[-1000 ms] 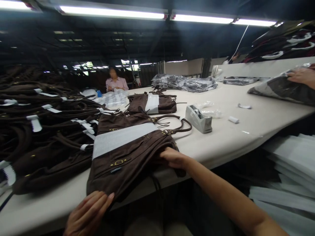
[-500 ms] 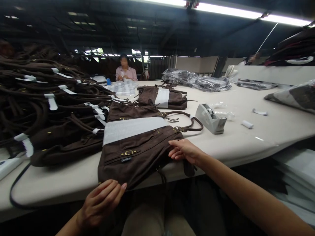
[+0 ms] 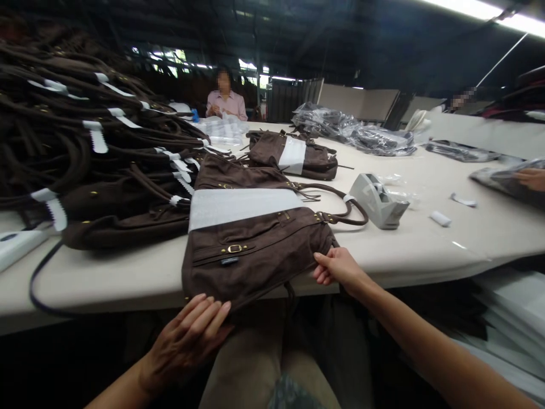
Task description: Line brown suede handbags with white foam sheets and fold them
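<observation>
A dark brown handbag (image 3: pixel 255 250) lies flat at the table's front edge, a white paper band (image 3: pixel 238 207) wrapped across its middle. On it are a brass buckle and a small dark label; its looped handles (image 3: pixel 355 210) point right. My left hand (image 3: pixel 191 335) holds the bag's near left corner, fingers close together along the edge. At the bag's near right side, my right hand (image 3: pixel 338 270) pinches the fabric between thumb and curled fingers. The underside of the bag is hidden.
A grey tape dispenser (image 3: pixel 378 201) stands right of the handles. Brown bags with white-wrapped straps form a tall pile (image 3: pixel 93 165) at left. Another banded bag (image 3: pixel 293 156) lies behind. Plastic-wrapped bags (image 3: pixel 353 130) are farther back. A person (image 3: pixel 225 102) sits opposite; another person's hand (image 3: pixel 532 177) appears at right.
The bag's near side has been drawn out flatter, and its hanging flap and straps at the near edge are now mostly out of sight. Both hands keep to the same edge. The view has shifted.
</observation>
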Action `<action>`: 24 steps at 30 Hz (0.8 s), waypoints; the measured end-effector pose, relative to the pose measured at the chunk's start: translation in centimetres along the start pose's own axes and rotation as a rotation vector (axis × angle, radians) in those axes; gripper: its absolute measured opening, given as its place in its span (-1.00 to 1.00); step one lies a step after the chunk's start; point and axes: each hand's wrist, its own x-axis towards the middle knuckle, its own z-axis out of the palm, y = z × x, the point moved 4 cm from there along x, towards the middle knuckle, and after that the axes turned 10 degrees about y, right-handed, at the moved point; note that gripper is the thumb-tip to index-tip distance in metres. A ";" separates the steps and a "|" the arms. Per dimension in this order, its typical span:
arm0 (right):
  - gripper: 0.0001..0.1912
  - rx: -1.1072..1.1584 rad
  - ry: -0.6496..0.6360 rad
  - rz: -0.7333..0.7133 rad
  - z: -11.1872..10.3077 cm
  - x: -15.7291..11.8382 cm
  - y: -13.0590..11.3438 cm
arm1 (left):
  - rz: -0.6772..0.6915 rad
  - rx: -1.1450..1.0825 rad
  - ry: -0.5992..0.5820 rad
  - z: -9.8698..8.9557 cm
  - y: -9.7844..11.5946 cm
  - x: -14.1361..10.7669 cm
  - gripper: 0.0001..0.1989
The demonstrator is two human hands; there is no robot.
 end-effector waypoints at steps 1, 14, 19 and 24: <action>-0.58 -0.004 0.011 0.008 -0.1 0.0 -0.2 | 0.016 0.032 -0.012 0.2 0.2 -0.2 -0.69; -0.75 0.094 0.030 0.055 -0.7 0.3 -1.6 | 0.255 0.206 0.070 1.5 -1.8 0.6 -0.73; -0.77 0.140 0.054 0.003 -0.9 2.3 -3.4 | 0.286 0.199 0.013 1.4 -5.5 5.5 -0.69; -0.74 0.080 0.074 0.007 -0.6 3.1 -3.4 | 0.295 0.097 -0.028 1.7 -6.0 6.3 -0.68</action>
